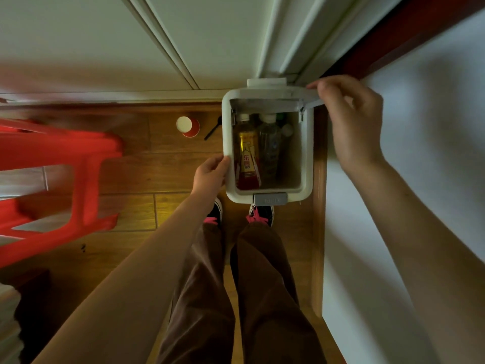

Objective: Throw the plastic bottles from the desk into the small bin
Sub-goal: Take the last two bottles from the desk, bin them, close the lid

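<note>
Wooden floor carries a white bin by the wall, a red cup and black spoon just left of it, a red stool farther left, two shoes near the bin

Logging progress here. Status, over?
Left hand grips bin rim; right hand holds lid open. Bottles inside bin. Opening unobstructed.
</note>
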Demonstrator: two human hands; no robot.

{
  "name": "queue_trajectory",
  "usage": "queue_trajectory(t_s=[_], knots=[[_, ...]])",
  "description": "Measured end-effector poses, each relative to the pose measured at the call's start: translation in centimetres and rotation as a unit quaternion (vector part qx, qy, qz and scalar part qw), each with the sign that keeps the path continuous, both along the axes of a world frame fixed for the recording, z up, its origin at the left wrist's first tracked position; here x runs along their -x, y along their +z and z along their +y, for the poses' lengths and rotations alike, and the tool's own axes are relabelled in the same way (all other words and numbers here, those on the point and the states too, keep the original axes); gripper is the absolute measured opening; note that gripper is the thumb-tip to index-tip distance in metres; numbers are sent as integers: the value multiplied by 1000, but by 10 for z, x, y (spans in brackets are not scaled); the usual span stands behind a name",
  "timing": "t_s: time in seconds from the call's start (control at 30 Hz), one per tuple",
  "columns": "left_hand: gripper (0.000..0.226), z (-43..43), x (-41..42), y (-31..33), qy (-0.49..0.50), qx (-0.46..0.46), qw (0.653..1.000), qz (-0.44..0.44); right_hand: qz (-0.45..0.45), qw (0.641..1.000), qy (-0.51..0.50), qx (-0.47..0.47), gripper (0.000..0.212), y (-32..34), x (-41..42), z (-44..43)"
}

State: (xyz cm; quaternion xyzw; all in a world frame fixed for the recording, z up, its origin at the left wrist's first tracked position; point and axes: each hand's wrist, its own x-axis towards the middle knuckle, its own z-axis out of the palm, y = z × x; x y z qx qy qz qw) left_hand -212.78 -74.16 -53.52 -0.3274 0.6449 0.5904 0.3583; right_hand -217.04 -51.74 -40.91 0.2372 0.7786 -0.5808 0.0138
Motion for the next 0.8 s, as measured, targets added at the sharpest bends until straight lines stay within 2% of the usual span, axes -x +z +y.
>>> queue_trajectory(t_s=[0.2,0.4,0.67,0.8], knots=[[27,-5,-1,-2,19,-31,999,-12,-57,993,103,-22,20,-11,-50,5],[30,-6,-3,-5,28,-36,999,-12,-72,952,242,-170,41,-43,-85,5],[32,-7,-4,-8,55,-42,997,-30,-152,905,303,-256,64,-78,-100,-4],[30,-8,-5,-9,67,-56,996,-32,-154,891,313,-292,69,-89,-108,-12]])
